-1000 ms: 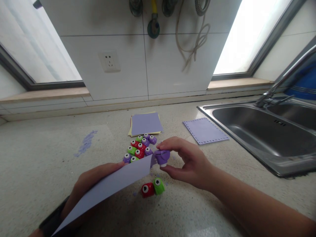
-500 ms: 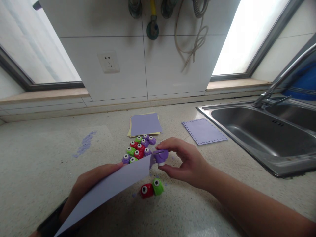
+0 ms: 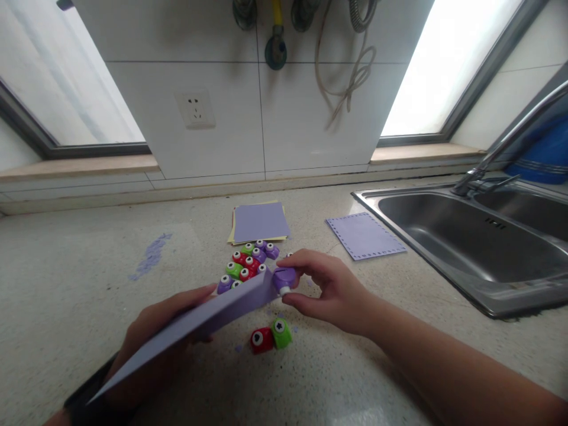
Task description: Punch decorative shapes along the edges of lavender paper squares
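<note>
My left hand [image 3: 166, 322] grips a sheet of purple paper [image 3: 190, 319] by its long side, tilted above the counter. Between the thumb and fingers of my right hand [image 3: 326, 287] is a purple craft punch [image 3: 284, 279] with a white button facing down. The paper's far corner meets the punch; whether it sits inside the slot is hard to tell. Behind the paper stands a cluster of red, green and purple punches [image 3: 251, 263], partly hidden by it. Closer to me, a red punch [image 3: 261, 340] and a green punch [image 3: 281, 333] stand side by side.
A stack of coloured paper [image 3: 261, 222] lies at the back. To its right is a purple sheet with punched edges [image 3: 366, 236], beside the steel sink [image 3: 444, 236]. Purple paper scraps [image 3: 151, 255] form a small pile on the left of the counter [image 3: 66, 266].
The purple punch has tilted and shifted slightly left in my right hand. The paper has turned more edge-on, showing some of its underside. My left hand still holds it.
</note>
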{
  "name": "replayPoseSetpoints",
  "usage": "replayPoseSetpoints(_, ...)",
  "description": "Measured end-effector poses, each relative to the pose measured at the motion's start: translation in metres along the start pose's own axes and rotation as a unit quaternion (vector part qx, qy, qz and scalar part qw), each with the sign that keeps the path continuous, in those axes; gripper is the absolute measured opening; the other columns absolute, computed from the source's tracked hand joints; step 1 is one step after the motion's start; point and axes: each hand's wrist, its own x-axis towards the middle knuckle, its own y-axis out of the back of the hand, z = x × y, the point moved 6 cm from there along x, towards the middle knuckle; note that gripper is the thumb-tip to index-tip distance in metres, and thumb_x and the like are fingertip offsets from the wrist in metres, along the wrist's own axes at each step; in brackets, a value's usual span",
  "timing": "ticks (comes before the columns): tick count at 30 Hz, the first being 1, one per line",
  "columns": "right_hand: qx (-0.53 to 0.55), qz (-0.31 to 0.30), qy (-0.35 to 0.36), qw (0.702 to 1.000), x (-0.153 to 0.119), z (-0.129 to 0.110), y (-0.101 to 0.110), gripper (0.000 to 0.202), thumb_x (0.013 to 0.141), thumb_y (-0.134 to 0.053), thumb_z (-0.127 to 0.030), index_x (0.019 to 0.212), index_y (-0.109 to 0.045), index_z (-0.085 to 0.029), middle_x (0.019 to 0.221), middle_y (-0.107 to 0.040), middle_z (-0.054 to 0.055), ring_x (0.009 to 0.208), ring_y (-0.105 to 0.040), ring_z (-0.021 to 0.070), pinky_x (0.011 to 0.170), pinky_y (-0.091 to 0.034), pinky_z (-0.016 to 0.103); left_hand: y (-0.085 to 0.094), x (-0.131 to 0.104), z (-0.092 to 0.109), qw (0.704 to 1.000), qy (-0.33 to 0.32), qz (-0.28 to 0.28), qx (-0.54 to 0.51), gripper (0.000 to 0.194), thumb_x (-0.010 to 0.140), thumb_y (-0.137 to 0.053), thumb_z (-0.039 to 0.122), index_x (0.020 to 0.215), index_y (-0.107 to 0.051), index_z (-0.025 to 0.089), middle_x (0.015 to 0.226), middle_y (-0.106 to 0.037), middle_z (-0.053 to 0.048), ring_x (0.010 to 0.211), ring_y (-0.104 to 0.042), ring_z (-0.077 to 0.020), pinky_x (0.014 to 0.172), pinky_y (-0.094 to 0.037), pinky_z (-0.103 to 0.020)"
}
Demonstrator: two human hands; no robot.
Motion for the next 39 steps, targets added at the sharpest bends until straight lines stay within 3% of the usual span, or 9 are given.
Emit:
replayPoseSetpoints(4, 0.119, -0.028, -0.122, 0.985, -0.001, 0.015, -0.008, 0.039, 0.086, -0.083, -0.032, 0.121, -0.073, -0.019, 0.088, -0.069, 0.003, 0.08, -0.065, 0.0162, 0.078, -0.054, 0.036, -0.008, -0.004, -0.006, 0.994, 0.099, 0.034, 0.014, 0.019, 0.084, -0.079, 0.045, 0.082, -0.081, 0.027, 0.062, -0.078, -0.002, 0.056, -0.076, -0.0275, 0.053, -0.067, -0.035)
replayPoseSetpoints(6, 0.181, -0.041, -0.178, 0.966, -0.002, 0.022, -0.013, 0.039, 0.086, -0.085, -0.035, 0.119, -0.073, -0.02, 0.084, -0.066, 0.0, 0.077, -0.063, 0.0136, 0.076, -0.052, 0.032, -0.009, -0.002, -0.006, 0.99, 0.125, 0.048, -0.033, 0.024, 0.078, -0.086, 0.044, 0.091, -0.079, 0.026, 0.079, -0.084, -0.005, 0.067, -0.08, -0.0305, 0.056, -0.069, -0.038)
replayPoseSetpoints(8, 0.229, -0.051, -0.219, 0.947, -0.002, 0.027, -0.017, 0.039, 0.085, -0.086, -0.038, 0.117, -0.074, -0.02, 0.08, -0.064, -0.002, 0.073, -0.06, 0.0112, 0.073, -0.05, 0.029, -0.011, 0.002, -0.004, 0.985, 0.136, 0.043, -0.097, 0.043, 0.07, -0.092, 0.044, 0.105, -0.078, 0.025, 0.098, -0.085, -0.008, 0.084, -0.082, -0.0333, 0.067, -0.071, -0.04)
replayPoseSetpoints(10, 0.246, -0.058, -0.245, 0.936, -0.003, 0.03, -0.019, 0.04, 0.083, -0.088, -0.041, 0.115, -0.075, -0.02, 0.076, -0.063, -0.004, 0.07, -0.058, 0.0098, 0.068, -0.047, 0.026, -0.014, 0.004, -0.001, 0.977, 0.15, 0.033, -0.146, 0.051, 0.068, -0.094, 0.044, 0.111, -0.076, 0.023, 0.098, -0.085, -0.009, 0.09, -0.082, -0.033, 0.074, -0.07, -0.039)
replayPoseSetpoints(15, 0.238, -0.072, -0.28, 0.927, -0.003, 0.033, -0.02, 0.041, 0.082, -0.088, -0.046, 0.11, -0.076, -0.019, 0.075, -0.067, -0.003, 0.069, -0.062, 0.011, 0.067, -0.05, 0.027, -0.023, -0.002, 0.001, 0.955, 0.247, 0.002, -0.167, 0.061, 0.075, -0.09, 0.042, 0.125, -0.065, 0.019, 0.067, -0.075, -0.002, 0.051, -0.072, -0.0251, 0.038, -0.058, -0.03)
replayPoseSetpoints(23, 0.235, -0.069, -0.294, 0.924, -0.005, 0.037, -0.022, 0.039, 0.083, -0.088, -0.044, 0.108, -0.075, -0.017, 0.081, -0.072, 0.0, 0.073, -0.067, 0.0125, 0.073, -0.055, 0.03, -0.025, 0.002, 0.004, 0.954, 0.223, -0.014, -0.199, 0.042, 0.082, -0.085, 0.04, 0.117, -0.069, 0.023, 0.079, -0.079, -0.004, 0.055, -0.072, -0.0245, 0.039, -0.057, -0.03)
replayPoseSetpoints(32, 0.197, -0.09, -0.307, 0.927, -0.008, 0.041, -0.024, 0.043, 0.08, -0.09, -0.044, 0.112, -0.077, -0.018, 0.069, -0.057, -0.006, 0.063, -0.053, 0.0097, 0.063, -0.045, 0.026, -0.022, 0.006, -0.002, 0.967, 0.186, -0.006, -0.173, 0.045, 0.078, -0.088, 0.044, 0.114, -0.069, 0.024, 0.101, -0.084, -0.011, 0.069, -0.079, -0.0326, 0.046, -0.064, -0.039)
replayPoseSetpoints(37, 0.213, -0.075, -0.311, 0.923, -0.007, 0.039, -0.024, 0.042, 0.08, -0.091, -0.04, 0.112, -0.077, -0.017, 0.076, -0.065, -0.003, 0.069, -0.06, 0.0108, 0.07, -0.05, 0.029, -0.018, 0.009, 0.006, 0.986, 0.105, 0.007, -0.133, 0.04, 0.077, -0.088, 0.042, 0.111, -0.076, 0.024, 0.115, -0.083, -0.012, 0.104, -0.079, -0.0399, 0.086, -0.068, -0.051)
replayPoseSetpoints(39, 0.233, -0.062, -0.321, 0.916, -0.007, 0.039, -0.025, 0.043, 0.078, -0.092, -0.038, 0.112, -0.076, -0.017, 0.08, -0.069, -0.002, 0.073, -0.065, 0.0114, 0.075, -0.053, 0.029, -0.018, 0.009, 0.008, 0.986, 0.099, 0.008, -0.134, 0.038, 0.077, -0.088, 0.043, 0.109, -0.077, 0.024, 0.113, -0.084, -0.011, 0.107, -0.078, -0.0399, 0.092, -0.066, -0.051)
